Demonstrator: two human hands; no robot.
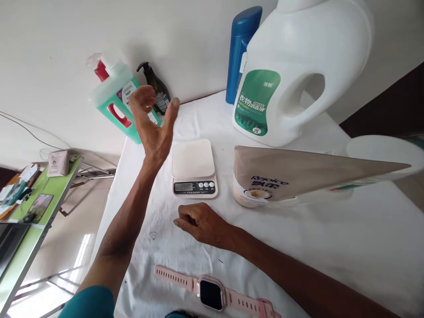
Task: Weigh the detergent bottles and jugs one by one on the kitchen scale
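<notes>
**Left hand raised before the green bottle, right hand resting by the scale**

Left hand (154, 128) lifted above the white cloth (331, 247), fingers spread and empty, palm turned toward the green spray bottle (114, 104). Bottle tilted, close behind the fingers at the far left edge of the table; touching or just apart, hard to tell from this angle. Dark pump bottle (158, 88) standing right behind, against the wall.

Right hand (202, 225) lying on the cloth, fingers loosely curled, gripping nothing, just in front of the small kitchen scale (194, 168). Beige refill pouch (298, 174) to the right of the scale. Large white detergent jug (298, 70) and blue flask (240, 48) farther back. Pink watch (212, 291) flat on the cloth near the front edge.
</notes>
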